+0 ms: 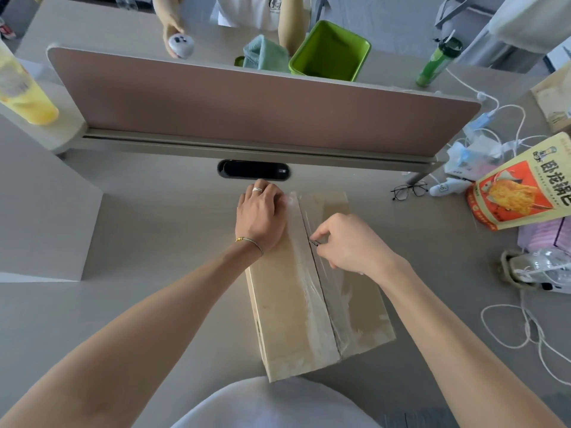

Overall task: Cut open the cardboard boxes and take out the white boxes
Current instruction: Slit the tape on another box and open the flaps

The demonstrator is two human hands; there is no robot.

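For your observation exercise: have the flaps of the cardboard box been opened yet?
No, the cardboard box lies closed, its flaps flat under clear tape along the centre seam.

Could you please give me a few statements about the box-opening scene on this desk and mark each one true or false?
1. The left hand rests on the cardboard box. True.
2. The right hand pinches a small tool at the taped seam. True.
3. The box flaps stand open. False: they are closed under tape.
4. The eyeglasses lie on the box. False: they lie on the desk beside it.
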